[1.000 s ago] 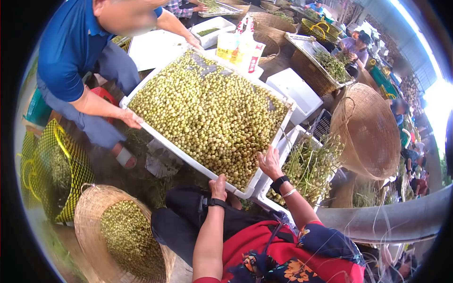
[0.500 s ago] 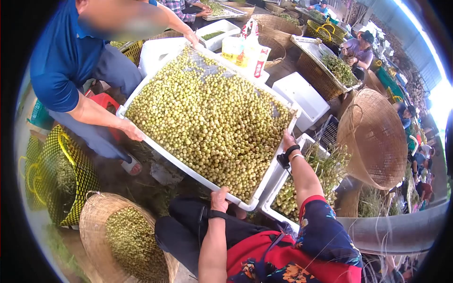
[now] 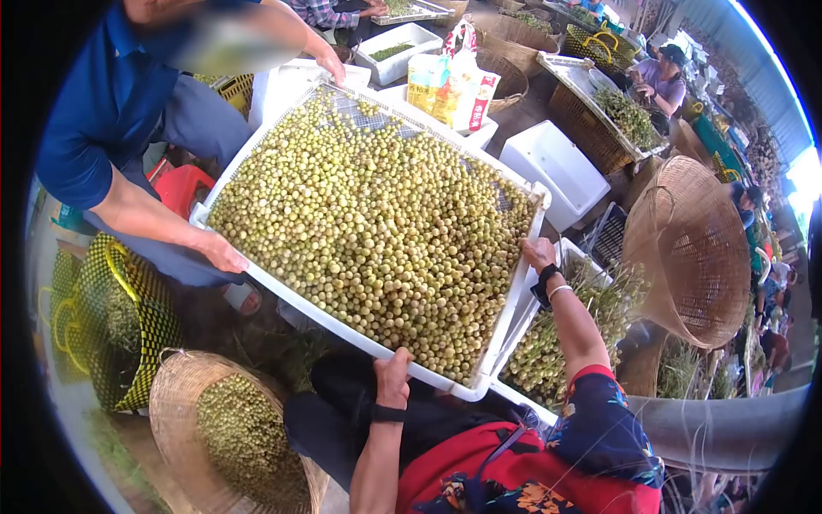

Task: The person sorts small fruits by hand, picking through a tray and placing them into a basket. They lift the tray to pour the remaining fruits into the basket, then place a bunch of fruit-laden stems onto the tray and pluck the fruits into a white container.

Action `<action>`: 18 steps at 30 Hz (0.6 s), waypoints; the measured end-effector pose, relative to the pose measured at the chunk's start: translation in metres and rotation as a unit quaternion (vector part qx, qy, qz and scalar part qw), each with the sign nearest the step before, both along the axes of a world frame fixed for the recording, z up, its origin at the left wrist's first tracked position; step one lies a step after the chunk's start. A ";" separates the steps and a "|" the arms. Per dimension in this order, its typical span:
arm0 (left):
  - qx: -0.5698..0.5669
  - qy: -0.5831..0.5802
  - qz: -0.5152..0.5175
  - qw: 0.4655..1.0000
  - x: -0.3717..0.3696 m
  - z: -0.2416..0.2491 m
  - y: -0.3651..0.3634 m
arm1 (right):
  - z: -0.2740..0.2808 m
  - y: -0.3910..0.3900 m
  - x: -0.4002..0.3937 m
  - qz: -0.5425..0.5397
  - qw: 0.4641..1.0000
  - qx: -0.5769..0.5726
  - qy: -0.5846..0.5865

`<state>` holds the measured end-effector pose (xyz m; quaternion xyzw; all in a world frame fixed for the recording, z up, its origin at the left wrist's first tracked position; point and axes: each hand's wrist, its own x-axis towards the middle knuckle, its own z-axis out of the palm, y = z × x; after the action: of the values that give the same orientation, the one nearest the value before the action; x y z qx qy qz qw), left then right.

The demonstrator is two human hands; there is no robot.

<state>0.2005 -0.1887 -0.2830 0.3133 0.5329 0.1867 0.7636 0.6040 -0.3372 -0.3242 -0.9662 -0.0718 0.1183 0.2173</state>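
A white mesh-bottomed tray (image 3: 300, 310) is covered with small round yellow-green fruit (image 3: 377, 231), with some mesh bare at its far end. My left hand (image 3: 394, 377) is closed on the tray's near rim. On the right-hand rim, my right hand (image 3: 539, 254) grips the tray, its fingers partly hidden. Across from me a person in a blue shirt (image 3: 81, 128) holds the far side with two hands, one (image 3: 224, 254) at the left corner and one at the top. Beneath the tray's right side sits a white foam box with fruit on stems (image 3: 591, 334).
At lower left stands a wicker basket (image 3: 184, 428) with loose fruit, beside a yellow-black woven basket (image 3: 141, 343). A large wicker basket (image 3: 685, 257) is tilted at right. Beyond the tray are a white foam box (image 3: 552, 176) and a plastic bag (image 3: 454, 86). Other people work farther back.
The tray has shifted slightly left and toward me, with both my hands and the other person's hands still on it. The fruit looks about the same.
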 end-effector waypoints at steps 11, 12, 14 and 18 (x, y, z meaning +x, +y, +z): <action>0.091 0.021 0.014 0.996 0.005 0.020 -0.010 | -0.045 -0.014 -0.009 0.092 0.915 0.381 0.094; 0.084 0.039 0.018 0.996 0.004 0.014 -0.010 | -0.044 -0.014 -0.003 0.005 0.861 0.458 0.221; 0.082 0.024 0.024 0.996 0.003 0.016 -0.010 | -0.021 -0.003 -0.005 -0.080 0.766 0.521 0.368; 0.080 0.014 0.034 0.996 0.009 0.041 -0.013 | -0.007 -0.004 0.002 -0.067 0.727 0.531 0.429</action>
<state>0.2098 -0.2016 -0.2422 0.3576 0.5369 0.2501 0.7220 0.6058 -0.3412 -0.3315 -0.5414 0.0429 0.4481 0.7101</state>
